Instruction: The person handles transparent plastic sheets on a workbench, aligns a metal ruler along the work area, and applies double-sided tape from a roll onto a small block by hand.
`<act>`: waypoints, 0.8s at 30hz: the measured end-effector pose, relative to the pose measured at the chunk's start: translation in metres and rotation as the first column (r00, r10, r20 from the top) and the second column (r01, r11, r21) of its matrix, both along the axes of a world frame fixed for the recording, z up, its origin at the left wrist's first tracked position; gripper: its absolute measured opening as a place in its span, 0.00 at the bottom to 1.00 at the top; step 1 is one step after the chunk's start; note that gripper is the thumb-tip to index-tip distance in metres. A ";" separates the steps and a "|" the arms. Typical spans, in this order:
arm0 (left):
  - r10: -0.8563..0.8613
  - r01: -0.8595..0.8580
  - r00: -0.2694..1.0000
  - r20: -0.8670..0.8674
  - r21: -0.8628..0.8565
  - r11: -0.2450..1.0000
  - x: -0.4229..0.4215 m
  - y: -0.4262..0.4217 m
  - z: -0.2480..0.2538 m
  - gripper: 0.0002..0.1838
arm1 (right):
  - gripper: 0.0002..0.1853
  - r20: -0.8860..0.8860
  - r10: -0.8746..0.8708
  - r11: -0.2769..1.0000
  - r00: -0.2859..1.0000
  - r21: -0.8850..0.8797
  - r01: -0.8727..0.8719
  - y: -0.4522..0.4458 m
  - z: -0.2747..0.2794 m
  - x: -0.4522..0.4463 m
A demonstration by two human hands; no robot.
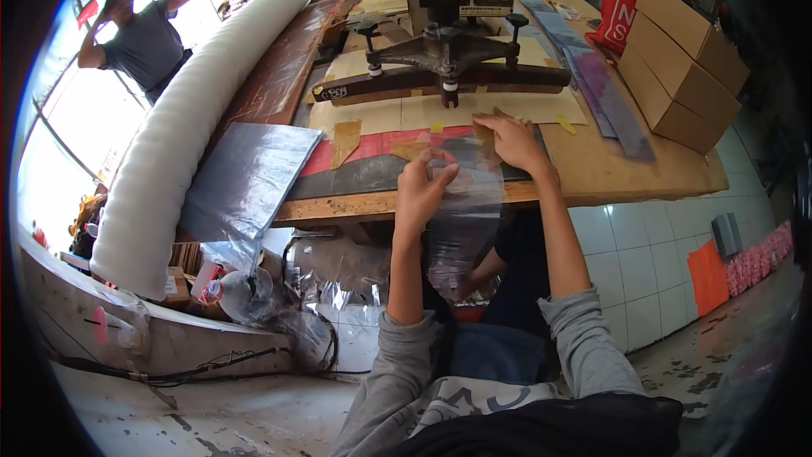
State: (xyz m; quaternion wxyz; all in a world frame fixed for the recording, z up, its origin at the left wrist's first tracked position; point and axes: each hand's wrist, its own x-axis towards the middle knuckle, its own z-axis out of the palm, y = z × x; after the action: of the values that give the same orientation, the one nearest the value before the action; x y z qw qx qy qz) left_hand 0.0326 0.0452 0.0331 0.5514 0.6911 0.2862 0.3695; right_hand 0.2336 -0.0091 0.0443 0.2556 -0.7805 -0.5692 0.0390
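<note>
My left hand (pixel 423 189) pinches the left side of a clear plastic sheet (pixel 474 203), which hangs over the table's front edge. My right hand (pixel 510 142) lies with its fingers spread at the sheet's far right corner, on the pale board (pixel 381 115). Just beyond the hands stands a press (pixel 444 59) with a long dark bar (pixel 364 87) above the board. Red material (pixel 338 152) and a dark mat (pixel 355 176) lie along the front edge, with brown tape (pixel 346 142) across them.
A stack of clear plastic sheets (pixel 254 169) lies left, beside a long white foam roll (pixel 203 110). Cardboard boxes (pixel 677 68) and a red bag (pixel 628 4) stand at right. A person (pixel 144 38) stands at far left; others are behind the table.
</note>
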 end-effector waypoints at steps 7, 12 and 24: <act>-0.006 0.009 1.000 -0.027 0.091 0.996 0.004 0.020 0.009 0.08 | 0.22 -0.090 -0.043 0.997 0.995 0.062 0.049 -0.042 0.011 -0.053; 0.060 -0.015 0.976 -0.212 0.212 0.977 0.003 0.023 -0.002 0.07 | 0.21 0.043 -0.195 0.967 0.980 0.173 0.185 -0.035 -0.009 -0.070; 0.169 -0.131 0.983 -0.075 0.363 0.923 0.006 -0.001 0.009 0.05 | 0.20 -0.038 -0.157 0.939 0.987 0.302 0.161 -0.034 -0.015 -0.065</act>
State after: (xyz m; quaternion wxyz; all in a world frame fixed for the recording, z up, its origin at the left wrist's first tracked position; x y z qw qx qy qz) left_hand 0.0384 0.0437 0.0422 0.3713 0.7739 0.2950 0.4197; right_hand 0.1685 -0.0429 0.0289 0.3788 -0.7749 -0.5018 -0.0648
